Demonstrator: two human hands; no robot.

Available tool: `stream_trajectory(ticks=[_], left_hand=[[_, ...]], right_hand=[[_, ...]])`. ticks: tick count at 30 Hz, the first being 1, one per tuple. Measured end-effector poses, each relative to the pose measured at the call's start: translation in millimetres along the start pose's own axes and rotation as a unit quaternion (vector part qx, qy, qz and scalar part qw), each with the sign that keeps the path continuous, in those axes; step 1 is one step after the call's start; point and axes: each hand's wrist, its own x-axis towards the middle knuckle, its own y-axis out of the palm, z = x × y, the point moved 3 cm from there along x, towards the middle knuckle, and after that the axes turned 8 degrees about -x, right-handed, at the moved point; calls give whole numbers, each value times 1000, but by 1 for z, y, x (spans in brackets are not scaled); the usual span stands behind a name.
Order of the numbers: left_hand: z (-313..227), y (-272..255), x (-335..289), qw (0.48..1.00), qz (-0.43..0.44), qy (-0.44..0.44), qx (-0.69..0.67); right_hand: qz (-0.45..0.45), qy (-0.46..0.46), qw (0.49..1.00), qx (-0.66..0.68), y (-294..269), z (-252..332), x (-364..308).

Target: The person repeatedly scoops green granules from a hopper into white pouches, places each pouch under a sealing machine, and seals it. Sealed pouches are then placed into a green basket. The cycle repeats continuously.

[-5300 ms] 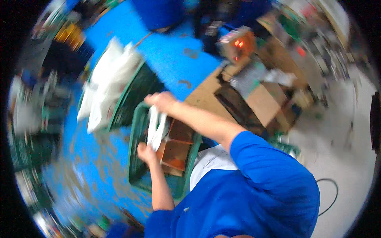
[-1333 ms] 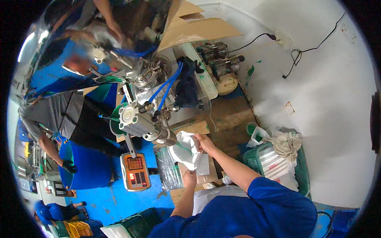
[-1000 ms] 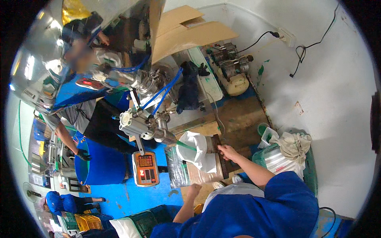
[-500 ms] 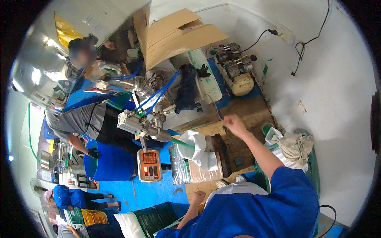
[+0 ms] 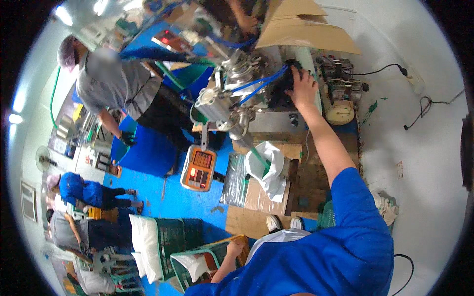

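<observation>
My right hand [image 5: 302, 90] is stretched far out with its fingers spread, at the edge of a dark, bunched cloth-like item [image 5: 282, 93] beside the metal filling machine [image 5: 239, 74]. Whether it touches the item I cannot tell. Down by my waist, my left hand [image 5: 236, 248] is curled closed near a yellow crate [image 5: 244, 255]; anything inside its fingers is hidden. Between my hands, a white bag [image 5: 274, 182] stands upright with its mouth open under the machine's nozzle, and something green [image 5: 260, 157] runs from the nozzle into it.
Left of the bag is an orange scale [image 5: 199, 167] with a lit display. A blue barrel [image 5: 148, 153] stands by a co-worker in a grey shirt [image 5: 123, 84]. Green crates [image 5: 180, 237] sit near my left side. Cardboard [image 5: 311, 32] and a pump [image 5: 340, 91] are at the back right.
My right hand has reached farther forward to the dark item, and its fingers have spread. The view has swung left, showing more of the crates. My left hand stays curled.
</observation>
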Motion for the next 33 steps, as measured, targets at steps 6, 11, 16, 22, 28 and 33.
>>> stream_trajectory(ticks=[6, 11, 16, 22, 28, 33], left_hand=[[-11, -9, -28, 991, -132, 28, 25], [-142, -45, -56, 932, -287, 195, -102], [-287, -55, -90, 818, -237, 514, -103], [-264, -40, -75, 782, -151, 601, 67], [-204, -15, -28, 907, -75, 361, -202], [-238, -7, -51, 540, 266, 84, -794]], right_hand=[[-187, -14, 911, 367, -37, -20, -107], [318, 12, 786, 530, -14, -6, -314], [697, 133, 370, 599, -2, 50, -437], [551, 266, 96, 785, -49, 57, -363], [327, -193, 743, 552, -92, 61, -321], [211, -339, 700, 593, -67, 54, -374]])
